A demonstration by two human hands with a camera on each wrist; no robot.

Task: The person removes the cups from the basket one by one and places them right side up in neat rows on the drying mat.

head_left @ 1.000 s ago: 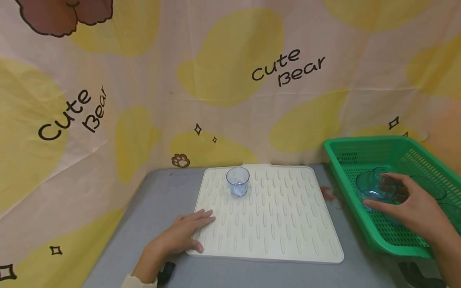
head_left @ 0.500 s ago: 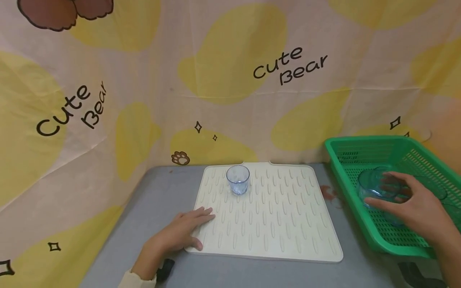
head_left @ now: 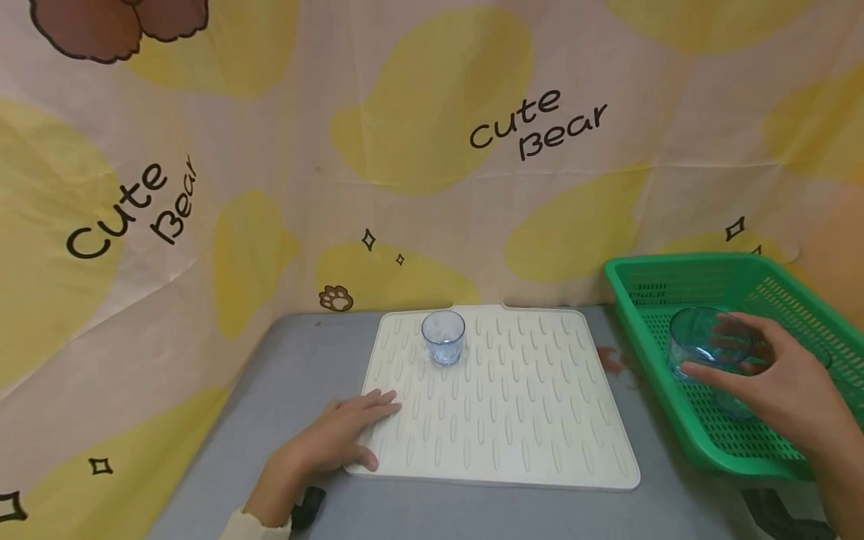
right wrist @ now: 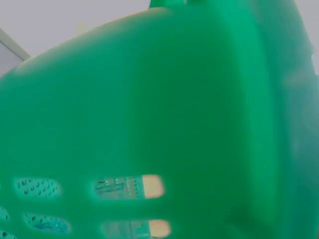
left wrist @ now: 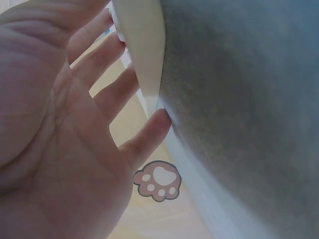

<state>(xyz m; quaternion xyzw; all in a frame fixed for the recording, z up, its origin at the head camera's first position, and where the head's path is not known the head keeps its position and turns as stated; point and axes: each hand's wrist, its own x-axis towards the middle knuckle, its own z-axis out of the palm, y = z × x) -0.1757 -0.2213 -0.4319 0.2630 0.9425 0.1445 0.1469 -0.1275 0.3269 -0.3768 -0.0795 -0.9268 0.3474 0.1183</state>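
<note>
A patterned cloth (head_left: 169, 315) with yellow patches and "Cute Bear" lettering hangs to the left of the white mat (head_left: 513, 427) and runs on behind it; a grey table (head_left: 304, 360) bears the mat and shows along its left side; the left hand (head_left: 337, 435) rests at the mat's left edge, palm down, its fingers extended, a little apart and holding nothing; a pale sleeve (head_left: 256, 525) shows at that forearm; a clear bluish glass (head_left: 444, 339) stands upright on the mat, toward its back and left of its middle; a green basket (head_left: 756, 463) stands to the right of the mat, just beside it; over the basket, right of the mat, the right hand (head_left: 790, 390) holds a wide glass tumbler (head_left: 698, 341) between thumb and fingers, mouth up; a lower glass (head_left: 734, 406), partly hidden by that hand, is in the basket, also right of the mat.
</note>
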